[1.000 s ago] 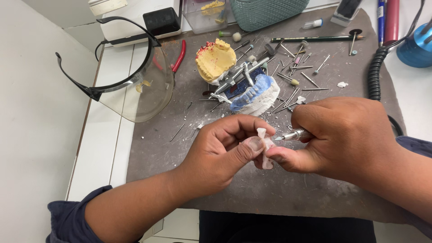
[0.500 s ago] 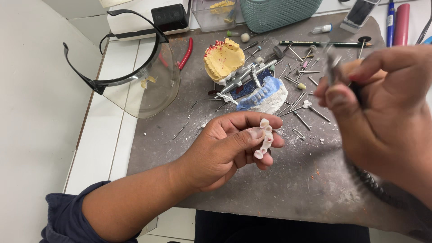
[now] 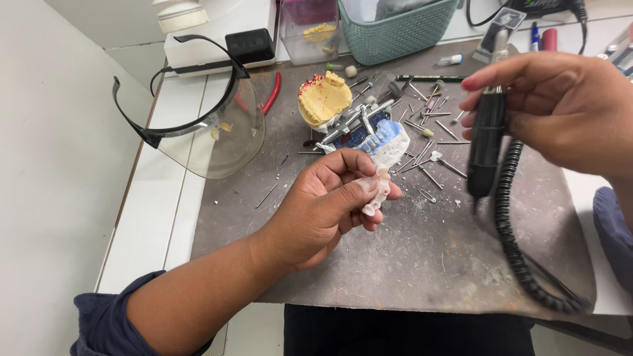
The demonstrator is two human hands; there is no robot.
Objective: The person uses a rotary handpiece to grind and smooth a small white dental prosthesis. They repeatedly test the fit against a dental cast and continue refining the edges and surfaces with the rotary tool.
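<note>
Left hand (image 3: 330, 201), frame centre: thumb and fingers pinch small pale pink-white dental piece (image 3: 374, 194), held above grey mat (image 3: 422, 257). Right hand (image 3: 560, 109), upper right: fingers closed around black rotary handpiece (image 3: 486, 142), tip pointing down, well apart from piece; black coiled cord (image 3: 517, 257) trails to lower right. Behind, upper centre: yellow plaster cast (image 3: 324, 99) beside blue-white cast in metal articulator (image 3: 369, 128); loose burs (image 3: 428, 122) scattered on mat. Clear face shield (image 3: 204, 125), upper left. Teal basket (image 3: 395, 29), top edge.

Face shield (image 3: 198, 125), yellow cast (image 3: 324, 99), teal basket (image 3: 395, 33), scattered burs (image 3: 428, 125).
</note>
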